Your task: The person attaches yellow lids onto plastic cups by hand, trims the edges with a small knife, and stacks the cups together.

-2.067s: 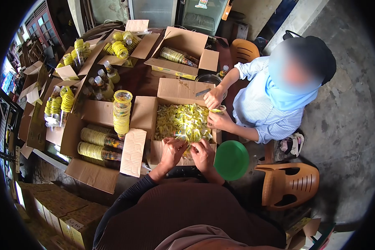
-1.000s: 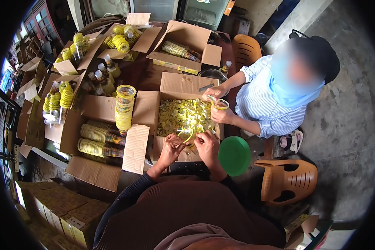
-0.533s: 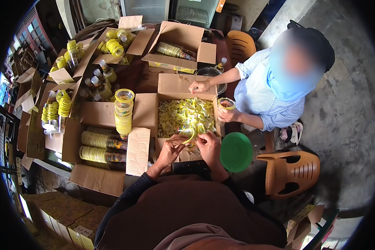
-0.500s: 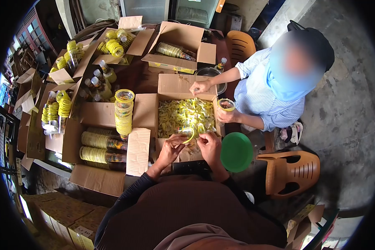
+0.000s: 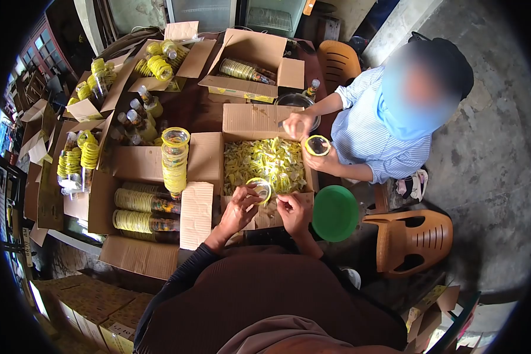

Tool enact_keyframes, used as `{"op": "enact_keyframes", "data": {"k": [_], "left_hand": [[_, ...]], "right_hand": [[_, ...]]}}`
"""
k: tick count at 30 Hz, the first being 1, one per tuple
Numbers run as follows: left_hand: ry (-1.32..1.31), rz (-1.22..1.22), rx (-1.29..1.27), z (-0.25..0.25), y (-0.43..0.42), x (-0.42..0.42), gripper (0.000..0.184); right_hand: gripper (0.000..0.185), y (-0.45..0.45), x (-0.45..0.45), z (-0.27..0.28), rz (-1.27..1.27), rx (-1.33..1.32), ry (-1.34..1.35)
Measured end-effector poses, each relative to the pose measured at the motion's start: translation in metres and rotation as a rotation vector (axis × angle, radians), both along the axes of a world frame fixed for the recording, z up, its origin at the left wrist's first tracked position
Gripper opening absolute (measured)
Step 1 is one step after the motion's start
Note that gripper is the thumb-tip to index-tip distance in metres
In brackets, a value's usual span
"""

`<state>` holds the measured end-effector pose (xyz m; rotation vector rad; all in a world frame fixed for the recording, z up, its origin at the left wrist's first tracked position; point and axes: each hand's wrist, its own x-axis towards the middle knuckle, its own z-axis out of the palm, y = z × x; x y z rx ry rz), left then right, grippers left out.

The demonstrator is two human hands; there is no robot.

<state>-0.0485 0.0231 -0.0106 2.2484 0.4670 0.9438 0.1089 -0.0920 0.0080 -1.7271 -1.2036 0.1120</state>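
My left hand point(image 5: 240, 207) is closed around a clear plastic cup point(image 5: 259, 189) with a yellow rim, its mouth tilted up toward me. To the right of the cup, my right hand point(image 5: 294, 213) has thumb and fingers pinched together; whatever is between them is too small to name. Both hands are over the near edge of an open cardboard box point(image 5: 248, 120) filled with small yellow-and-white strips or wrappers point(image 5: 264, 159). A tall stack of yellow-rimmed cups point(image 5: 175, 159) stands left of that box.
Across the box's right corner, a co-worker point(image 5: 383, 124) holds another yellow-rimmed cup point(image 5: 317, 145). A green basin point(image 5: 335, 214) and an orange plastic chair point(image 5: 413, 242) are at the right. Cardboard boxes of stacked cups point(image 5: 138, 220) and several bottles point(image 5: 138, 121) occupy the left.
My right hand has drawn slightly down and away from the cup, which has turned its mouth more toward me. The co-worker's free hand has moved right, toward their own cup.
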Motion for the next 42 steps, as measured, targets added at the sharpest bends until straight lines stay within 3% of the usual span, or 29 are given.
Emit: {"op": "enact_keyframes", "data": {"k": [6,12,17,22,29,38,42], "left_hand": [[-0.008,0.052,-0.122,-0.007,-0.004,0.003,0.026],[-0.063,-0.026,-0.048,-0.006,0.001,0.002,0.026],[-0.065,-0.07,-0.09,-0.001,-0.003,0.005,0.021],[-0.061,-0.018,-0.131,-0.001,-0.003,0.002,0.023],[-0.009,-0.014,0.001,-0.003,-0.002,0.002,0.025],[0.123,-0.124,-0.187,0.017,-0.006,-0.004,0.012],[0.12,-0.166,-0.049,0.019,-0.001,-0.004,0.013]], "right_hand": [[0.016,-0.003,-0.005,-0.004,0.074,-0.047,-0.002],[0.012,-0.002,0.002,0.007,0.008,-0.028,-0.01],[0.012,-0.006,0.002,0.01,0.031,-0.082,-0.236],[0.015,-0.013,-0.001,0.009,0.093,-0.129,-0.299],[0.017,-0.018,0.004,0.016,0.125,-0.173,-0.436],[0.015,-0.023,0.02,0.007,0.309,-0.169,-0.745],[0.015,-0.021,0.022,0.004,0.378,-0.192,-0.785]]}}
